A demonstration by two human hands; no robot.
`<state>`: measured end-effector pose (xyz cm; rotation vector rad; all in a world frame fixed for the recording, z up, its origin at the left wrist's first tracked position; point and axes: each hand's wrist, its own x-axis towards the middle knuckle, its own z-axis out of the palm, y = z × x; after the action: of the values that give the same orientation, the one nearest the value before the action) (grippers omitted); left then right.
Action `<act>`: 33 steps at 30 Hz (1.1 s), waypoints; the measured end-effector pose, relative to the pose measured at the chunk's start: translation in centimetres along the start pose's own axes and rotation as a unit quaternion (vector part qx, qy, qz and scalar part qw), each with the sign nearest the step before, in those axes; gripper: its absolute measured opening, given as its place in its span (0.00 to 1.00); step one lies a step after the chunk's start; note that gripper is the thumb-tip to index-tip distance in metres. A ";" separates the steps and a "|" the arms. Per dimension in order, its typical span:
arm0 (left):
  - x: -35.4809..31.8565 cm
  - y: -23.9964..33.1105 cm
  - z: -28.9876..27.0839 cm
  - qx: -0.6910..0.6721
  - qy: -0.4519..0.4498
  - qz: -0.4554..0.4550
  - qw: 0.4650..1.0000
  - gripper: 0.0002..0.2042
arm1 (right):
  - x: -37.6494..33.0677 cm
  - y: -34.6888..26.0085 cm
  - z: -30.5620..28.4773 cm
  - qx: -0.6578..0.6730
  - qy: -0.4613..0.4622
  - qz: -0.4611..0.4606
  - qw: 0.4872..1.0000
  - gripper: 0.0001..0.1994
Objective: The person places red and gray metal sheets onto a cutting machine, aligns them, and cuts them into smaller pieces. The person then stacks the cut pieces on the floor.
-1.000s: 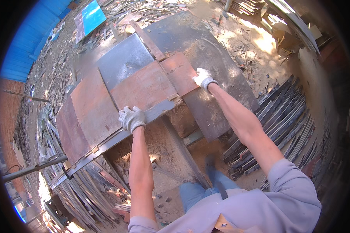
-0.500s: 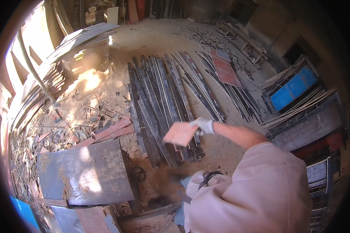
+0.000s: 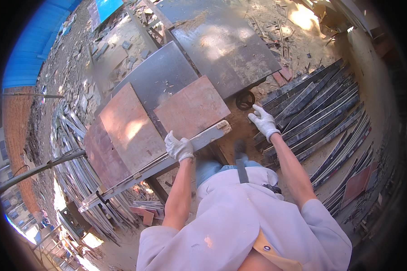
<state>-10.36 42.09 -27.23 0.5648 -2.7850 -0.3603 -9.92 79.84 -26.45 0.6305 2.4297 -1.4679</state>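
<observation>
While the left hand [image 3: 179,147] closes in its white work glove over the near edge of the counter [image 3: 149,81], right on the long grey rail [image 3: 167,159], the right hand [image 3: 263,121] hangs loose and empty, fingers spread, out at three o'clock above the stacked strips [image 3: 319,113]. Two reddish-brown boards lie on the counter: the square board [image 3: 192,108] at twelve o'clock from the left hand, the longer board [image 3: 130,126] at ten o'clock, apart by a narrow gap. Both look like stiff, flat panels, likely rough-faced and not slippery, light enough for one person. My read is the edge-on grip suits them, fingers under a near corner. Past them sits one big grey sheet [image 3: 221,40], surely heavier.
</observation>
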 end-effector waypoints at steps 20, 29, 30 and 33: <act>-11.7 3.4 1.0 -0.087 -0.180 0.117 0.973 0.21 | 4.0 8.8 -1.1 -0.093 0.010 -0.044 0.995 0.28; -11.6 3.2 3.0 -0.075 -0.129 0.147 0.978 0.19 | 2.7 5.1 0.5 -0.344 0.048 -0.054 0.936 0.40; -11.5 3.0 3.2 -0.080 -0.125 0.148 0.978 0.19 | 2.7 4.6 0.6 -0.349 0.052 -0.052 0.934 0.40; -10.8 2.7 3.6 -0.084 -0.114 0.156 0.978 0.19 | 3.0 4.3 1.4 -0.353 0.073 -0.053 0.931 0.40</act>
<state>-2.88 49.56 -32.15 0.0441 -2.9549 -0.6151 -10.57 81.08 -31.73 0.4495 2.8707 -0.4880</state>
